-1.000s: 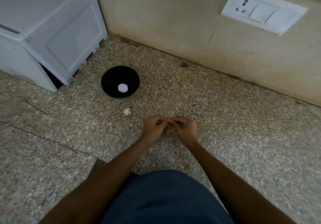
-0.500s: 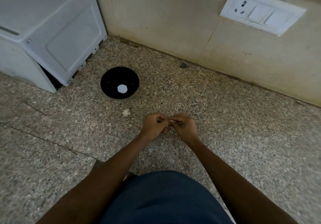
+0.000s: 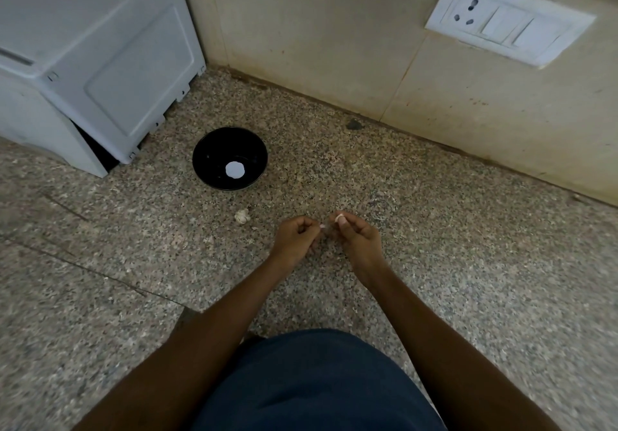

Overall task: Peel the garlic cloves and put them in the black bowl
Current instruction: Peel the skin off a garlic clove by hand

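I see my right hand (image 3: 359, 238) pinching a garlic clove (image 3: 340, 219), my left hand (image 3: 296, 237) curled pinching peel beside it, both nearer me than the black bowl (image 3: 204, 159).

Floor: speckled granite-like stone (image 3: 451, 246) in grey, beige and black, with a thin dark seam (image 3: 100, 275) running diagonally across the lower left.
Wall: pale cream tiles (image 3: 317, 29), stained and smudged, with a vertical joint and a slanted joint between them.
Base of wall: a brownish dirty line (image 3: 384, 123) where the wall meets the floor; one dark spot (image 3: 354, 125) sits just at it.
Switch plate: white (image 3: 508, 26), set into the wall at upper right, with a three-pin socket and rocker switches.
Appliance: a white boxy housing (image 3: 100, 62) at upper left, standing on the floor, with a recessed side panel and a dark gap beneath its corner.
Light: soft, even, no hard shadows.
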